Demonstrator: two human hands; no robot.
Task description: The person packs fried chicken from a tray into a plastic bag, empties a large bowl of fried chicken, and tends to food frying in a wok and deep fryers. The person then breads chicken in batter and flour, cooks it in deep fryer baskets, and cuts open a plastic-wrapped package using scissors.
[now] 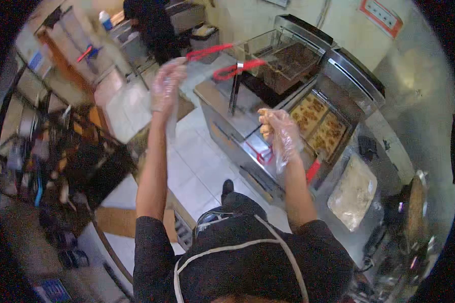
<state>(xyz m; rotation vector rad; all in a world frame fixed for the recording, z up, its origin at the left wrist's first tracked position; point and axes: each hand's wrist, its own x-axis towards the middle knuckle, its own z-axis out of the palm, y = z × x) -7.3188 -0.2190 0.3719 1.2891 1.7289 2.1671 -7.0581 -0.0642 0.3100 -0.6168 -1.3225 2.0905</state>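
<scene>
Clear plastic gloves cover both hands. My right hand [283, 132] is closed around some pale, light-brown food pieces [264, 123], just left of the fryer. In the fryer, pieces of food lie in bubbling oil in two side-by-side baskets [321, 123], one with a red handle [313, 171]. Raised at the left, away from the fryer, my left hand [168, 83] is blurred, and what its fingers do is hard to make out. Behind it, a second fryer holds raised wire baskets [288, 60] with red handles [237, 69].
Another person in dark clothes [154, 30] stands at the back left. A clear bag of pale stuff [354, 193] lies right of the fryer. A cluttered dark rack [60, 156] is at the left, and a cardboard piece [117, 222] lies below it.
</scene>
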